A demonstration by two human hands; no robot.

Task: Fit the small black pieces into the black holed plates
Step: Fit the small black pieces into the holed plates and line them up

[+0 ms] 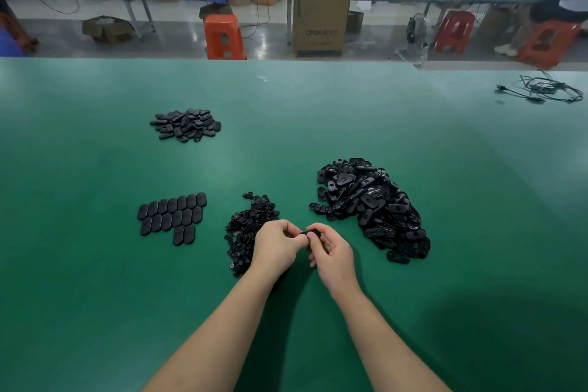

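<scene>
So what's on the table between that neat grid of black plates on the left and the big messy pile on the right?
In the head view, the heap of small black pieces and both hands, left hand and right hand, gripping one black plate, lie between the tidy rows and the big pile.

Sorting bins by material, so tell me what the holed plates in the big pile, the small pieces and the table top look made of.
Holed plates: likely moulded plastic, black, semi-gloss; light glints on rounded edges.
Small pieces: black, probably plastic or rubber; too small to tell apart.
Table top: green mat, likely rubber or vinyl, matte with a soft sheen.
</scene>
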